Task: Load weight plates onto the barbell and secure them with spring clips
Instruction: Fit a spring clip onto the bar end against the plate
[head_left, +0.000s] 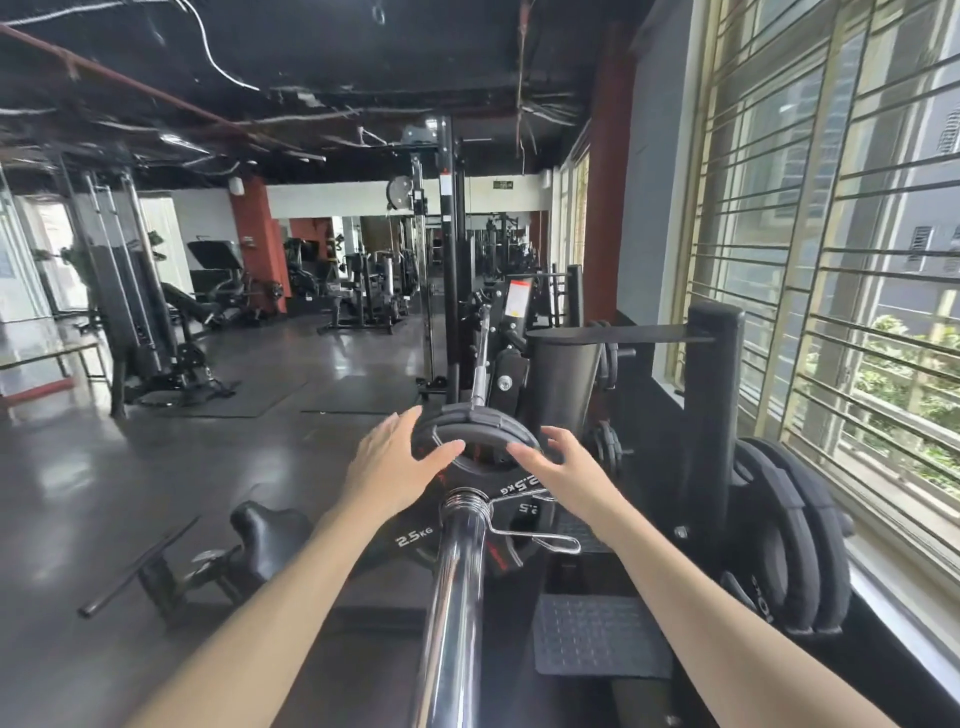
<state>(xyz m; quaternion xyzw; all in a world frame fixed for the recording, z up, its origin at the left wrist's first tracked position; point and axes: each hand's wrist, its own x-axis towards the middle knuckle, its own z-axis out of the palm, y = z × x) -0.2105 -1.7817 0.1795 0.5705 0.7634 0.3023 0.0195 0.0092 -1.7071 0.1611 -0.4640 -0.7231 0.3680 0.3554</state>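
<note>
A chrome barbell sleeve (457, 587) runs from the bottom centre away from me. Black 2.5 kg weight plates (415, 540) sit on it, stacked one behind another. A metal spring clip (519, 525) sits on the sleeve right against the nearest plate, its wire handles pointing right. My left hand (395, 457) lies with straight fingers against the upper left rim of the plates. My right hand (563, 467) hovers at the upper right rim with fingers spread, its fingertips at or just off the plate edge.
A plate rack (711, 415) stands at the right with larger black plates (789, 535) leaning by the barred window (831, 260). A second bar and stand (156, 566) lie on the floor at left. Gym machines (363, 291) fill the far room.
</note>
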